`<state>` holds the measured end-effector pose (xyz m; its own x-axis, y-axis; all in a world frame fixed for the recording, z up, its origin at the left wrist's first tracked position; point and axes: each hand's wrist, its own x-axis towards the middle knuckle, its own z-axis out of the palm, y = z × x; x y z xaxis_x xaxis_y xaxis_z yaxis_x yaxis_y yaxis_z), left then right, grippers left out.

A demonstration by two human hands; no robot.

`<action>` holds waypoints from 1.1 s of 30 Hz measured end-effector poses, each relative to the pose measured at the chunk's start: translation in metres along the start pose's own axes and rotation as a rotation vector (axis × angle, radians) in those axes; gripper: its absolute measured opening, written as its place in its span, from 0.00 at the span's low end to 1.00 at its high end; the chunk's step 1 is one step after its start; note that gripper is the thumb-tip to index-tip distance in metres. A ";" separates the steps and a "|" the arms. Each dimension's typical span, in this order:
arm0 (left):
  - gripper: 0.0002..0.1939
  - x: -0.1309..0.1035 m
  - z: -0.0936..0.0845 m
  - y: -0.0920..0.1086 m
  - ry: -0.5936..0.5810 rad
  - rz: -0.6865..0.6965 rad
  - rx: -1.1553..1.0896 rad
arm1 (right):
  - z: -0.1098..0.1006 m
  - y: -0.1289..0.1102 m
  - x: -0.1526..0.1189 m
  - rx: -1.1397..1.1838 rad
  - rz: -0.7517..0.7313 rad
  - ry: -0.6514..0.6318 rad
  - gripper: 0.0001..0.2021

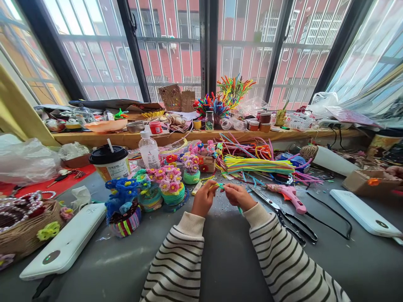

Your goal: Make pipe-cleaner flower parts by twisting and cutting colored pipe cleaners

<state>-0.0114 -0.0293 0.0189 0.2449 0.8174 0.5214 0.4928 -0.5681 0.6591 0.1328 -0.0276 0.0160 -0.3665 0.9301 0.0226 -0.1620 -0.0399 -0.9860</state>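
Note:
My left hand (203, 199) and my right hand (239, 197) meet over the grey table, fingers pinched on a green and yellow pipe cleaner (221, 186). A teal end of it hangs below my right palm. The fingers partly hide its shape. Left of my hands stand small pots of pipe-cleaner flowers: pink ones (170, 180), a blue one (121, 197) and a smaller pink one (191, 163). Black-handled scissors (283, 214) lie beside my right wrist, with a pink glue gun (294, 197) behind them. A bundle of yellow and green pipe cleaners (258, 165) lies beyond my right hand.
White power banks lie at left (69, 239) and right (365, 212). A lidded cup (110, 161) and plastic bottle (149, 151) stand behind the flowers. A basket with beads (40, 226) is far left. Another person's hand (395, 171) shows near a cardboard box (370, 181).

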 end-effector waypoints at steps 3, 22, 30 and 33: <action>0.08 0.000 -0.003 0.003 -0.028 -0.028 -0.220 | 0.001 -0.002 -0.003 0.094 -0.004 -0.124 0.12; 0.08 0.002 -0.015 0.013 -0.273 -0.018 -0.611 | -0.009 -0.004 -0.007 0.193 0.174 -0.201 0.17; 0.08 0.001 -0.014 0.011 -0.243 -0.161 -0.674 | -0.013 0.000 -0.007 0.119 0.160 -0.194 0.16; 0.10 0.002 -0.014 0.011 -0.258 -0.206 -0.662 | -0.012 -0.001 -0.007 0.067 0.149 -0.159 0.15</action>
<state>-0.0167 -0.0357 0.0346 0.4304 0.8638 0.2621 -0.0374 -0.2730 0.9613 0.1464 -0.0295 0.0151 -0.5303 0.8429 -0.0913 -0.1542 -0.2018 -0.9672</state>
